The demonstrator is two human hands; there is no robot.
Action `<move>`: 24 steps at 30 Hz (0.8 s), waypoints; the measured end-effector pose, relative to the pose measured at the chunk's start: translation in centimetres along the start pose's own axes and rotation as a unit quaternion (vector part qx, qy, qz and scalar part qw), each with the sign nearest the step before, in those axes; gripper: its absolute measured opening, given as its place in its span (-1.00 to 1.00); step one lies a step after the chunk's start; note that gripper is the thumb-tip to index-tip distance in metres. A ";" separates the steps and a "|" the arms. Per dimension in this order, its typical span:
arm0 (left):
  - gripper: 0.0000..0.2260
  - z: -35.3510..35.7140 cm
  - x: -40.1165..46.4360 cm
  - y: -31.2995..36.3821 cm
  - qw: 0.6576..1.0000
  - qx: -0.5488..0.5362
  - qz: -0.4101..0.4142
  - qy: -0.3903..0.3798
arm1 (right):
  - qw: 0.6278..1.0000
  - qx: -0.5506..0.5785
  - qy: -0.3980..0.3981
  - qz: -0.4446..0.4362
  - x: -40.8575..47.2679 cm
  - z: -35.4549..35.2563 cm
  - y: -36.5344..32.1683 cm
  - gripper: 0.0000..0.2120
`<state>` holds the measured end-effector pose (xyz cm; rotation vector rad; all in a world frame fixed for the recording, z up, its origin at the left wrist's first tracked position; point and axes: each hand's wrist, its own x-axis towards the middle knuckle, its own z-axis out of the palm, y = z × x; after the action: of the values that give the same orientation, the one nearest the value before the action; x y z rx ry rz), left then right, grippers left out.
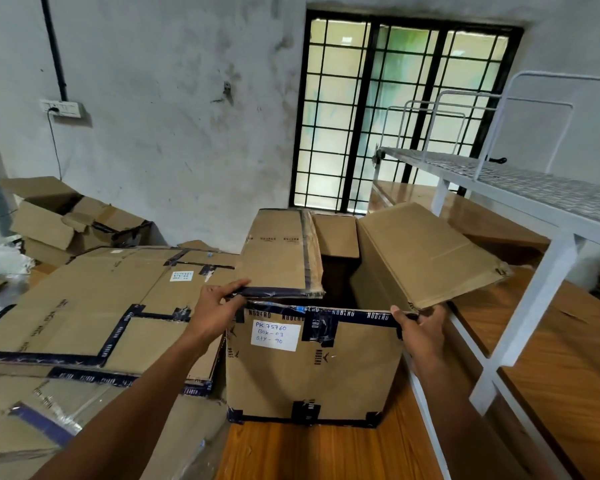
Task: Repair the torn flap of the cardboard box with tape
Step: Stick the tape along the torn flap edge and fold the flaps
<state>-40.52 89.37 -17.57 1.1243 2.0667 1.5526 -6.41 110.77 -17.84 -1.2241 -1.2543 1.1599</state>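
Looking down through the head camera, I see the tall brown cardboard box (312,368) standing on the orange wooden floor (291,452), open at the top, with dark blue printed tape along its upper rim and bottom edge and a white handwritten label (275,336) on its near face. My left hand (219,308) is at the box's near left corner, fingers curled over the taped near edge of the left flap (279,254), which stands raised and tilted; my grip there is closed on that edge. My right hand (420,329) is at the near right corner, thumb and fingers pinching the top rim of the box just under the right flap (426,254), which leans outward to the right with a ragged far corner. A smaller back flap (336,235) stands upright between the two.

Just left of the box lies a pile of flattened cardboard sheets (94,306) with strips of the same dark blue tape. To the right stands a white metal bunk frame (534,271) with a mesh deck. Behind, a black barred window (395,112) is set in a stained white wall (170,116).
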 end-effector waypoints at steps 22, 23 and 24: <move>-0.65 1.7 -0.5 -1.2 0.995 0.038 0.031 0.087 | 0.951 -0.269 -0.008 -0.155 -0.3 -0.6 0.5 -0.70; -0.65 1.7 -0.4 -1.4 0.995 0.040 0.033 0.089 | 0.945 -0.283 -0.006 -0.165 -0.5 -0.7 0.5 -0.72; -0.64 1.7 -0.4 -1.5 0.994 0.042 0.034 0.091 | 0.941 -0.292 -0.004 -0.172 -0.6 -0.8 0.6 -0.72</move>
<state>-39.76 90.03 -19.63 1.1319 2.2511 1.6715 -5.58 110.23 -18.39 -1.3398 -1.8108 0.5464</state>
